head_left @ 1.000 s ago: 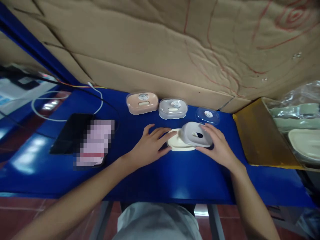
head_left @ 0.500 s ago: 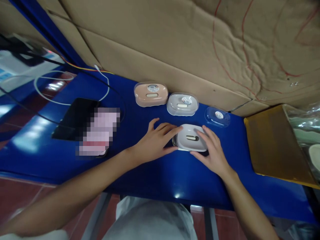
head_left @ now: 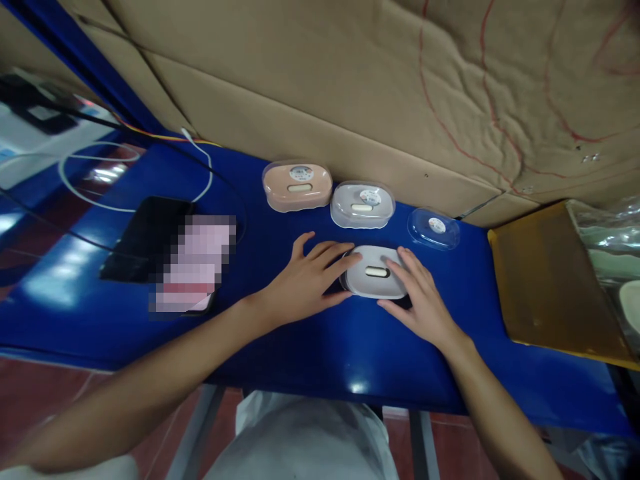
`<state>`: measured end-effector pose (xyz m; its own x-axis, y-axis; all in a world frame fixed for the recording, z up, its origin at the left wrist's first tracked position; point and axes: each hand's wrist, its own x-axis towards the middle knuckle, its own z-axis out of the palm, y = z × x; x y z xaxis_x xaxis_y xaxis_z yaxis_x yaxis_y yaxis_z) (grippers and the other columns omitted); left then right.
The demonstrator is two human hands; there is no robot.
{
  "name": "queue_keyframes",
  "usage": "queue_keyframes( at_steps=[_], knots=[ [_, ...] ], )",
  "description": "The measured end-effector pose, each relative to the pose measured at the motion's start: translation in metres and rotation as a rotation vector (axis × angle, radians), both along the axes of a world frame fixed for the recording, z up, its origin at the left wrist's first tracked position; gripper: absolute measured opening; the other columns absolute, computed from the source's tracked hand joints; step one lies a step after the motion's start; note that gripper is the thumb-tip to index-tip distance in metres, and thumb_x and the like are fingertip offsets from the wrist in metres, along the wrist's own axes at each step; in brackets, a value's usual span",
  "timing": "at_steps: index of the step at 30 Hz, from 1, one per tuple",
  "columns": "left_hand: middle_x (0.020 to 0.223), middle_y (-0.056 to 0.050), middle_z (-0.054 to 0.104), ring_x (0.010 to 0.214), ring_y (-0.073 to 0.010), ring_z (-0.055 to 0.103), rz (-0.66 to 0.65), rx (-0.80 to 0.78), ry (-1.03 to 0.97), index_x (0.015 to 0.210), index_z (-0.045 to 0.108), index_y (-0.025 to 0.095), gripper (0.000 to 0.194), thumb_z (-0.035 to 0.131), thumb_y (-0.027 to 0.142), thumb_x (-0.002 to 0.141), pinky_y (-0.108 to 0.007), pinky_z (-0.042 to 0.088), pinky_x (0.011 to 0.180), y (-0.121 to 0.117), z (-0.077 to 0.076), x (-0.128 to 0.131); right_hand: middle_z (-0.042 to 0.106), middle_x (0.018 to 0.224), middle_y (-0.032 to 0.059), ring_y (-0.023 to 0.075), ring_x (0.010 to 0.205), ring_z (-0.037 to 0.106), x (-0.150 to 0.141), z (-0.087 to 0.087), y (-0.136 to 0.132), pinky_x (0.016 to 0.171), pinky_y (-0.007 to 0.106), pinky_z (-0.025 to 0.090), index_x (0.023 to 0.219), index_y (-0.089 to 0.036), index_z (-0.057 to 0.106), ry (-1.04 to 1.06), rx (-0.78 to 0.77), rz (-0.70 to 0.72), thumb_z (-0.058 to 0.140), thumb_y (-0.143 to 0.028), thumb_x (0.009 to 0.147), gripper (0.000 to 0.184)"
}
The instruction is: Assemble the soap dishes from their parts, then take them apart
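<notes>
A pale grey oval soap box, with a white bar in its centre slot, lies on the blue table between my hands. My left hand grips its left end, thumb at the near edge and fingers at the far side. On the right end, my right hand has its fingers over the top and its thumb by the near edge. Behind it stand a peach soap box and a second grey soap box, both under clear covers with round stickers. A loose clear cover lies farther right.
A cardboard box stands at the right, with plastic-wrapped pieces beside it. At the left lie a black tablet-like device, a phone with a blurred screen and a white cable. A brown cardboard wall borders the table's back.
The view has shifted slightly. Both hands stay on the grey soap box, its top now looks flatter, and the white bar sits more centrally in the slot.
</notes>
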<state>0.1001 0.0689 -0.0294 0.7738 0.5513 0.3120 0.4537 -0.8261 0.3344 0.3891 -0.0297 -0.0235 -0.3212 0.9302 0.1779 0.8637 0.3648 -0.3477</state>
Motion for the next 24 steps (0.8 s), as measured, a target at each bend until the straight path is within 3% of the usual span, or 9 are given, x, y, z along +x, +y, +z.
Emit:
queue_keyframes(
  at_steps=[5,13,18,24],
  knots=[
    [0.159,-0.017,0.059,0.142,-0.0337,0.059,-0.019,0.023,-0.024,0.154,0.051,0.022,0.054,0.067,0.039,0.105,-0.063,0.023,0.128,0.0006,0.0009,-0.0002,0.024,0.182,0.0095,0.0375,0.166,0.027,0.0023,-0.0025,0.0019,0.131,0.067,0.034,0.173,-0.042,0.022,0.091,0.008,0.020,0.069,-0.045,0.104,0.084],
    [0.163,-0.019,0.055,0.143,-0.0342,0.059,0.002,0.006,-0.021,0.153,0.052,0.023,0.049,0.065,0.034,0.107,-0.064,0.025,0.126,-0.0001,-0.0003,0.0019,0.014,0.183,0.0108,0.0397,0.167,0.023,-0.0007,-0.0045,0.0035,0.131,0.066,0.032,0.172,-0.042,0.020,0.104,-0.019,-0.074,0.069,-0.049,0.103,0.086],
    [0.164,-0.020,0.052,0.147,-0.0351,0.055,-0.019,-0.076,-0.017,0.154,0.051,0.024,0.052,0.066,0.038,0.106,-0.065,0.023,0.127,-0.0006,-0.0006,0.0012,0.025,0.180,0.0147,0.0393,0.164,0.030,0.0048,-0.0056,0.0049,0.128,0.065,0.036,0.173,-0.039,0.017,0.116,-0.063,-0.070,0.071,-0.054,0.100,0.092],
    [0.153,-0.016,0.063,0.144,-0.0374,0.056,-0.053,-0.227,-0.024,0.154,0.052,0.026,0.076,0.081,0.058,0.092,-0.069,0.016,0.128,0.0006,0.0077,-0.0002,0.047,0.166,0.0185,0.0452,0.150,0.048,0.0073,0.0020,0.0014,0.118,0.068,0.042,0.173,-0.036,0.018,0.029,-0.101,-0.041,0.081,-0.064,0.089,0.109]
  ],
)
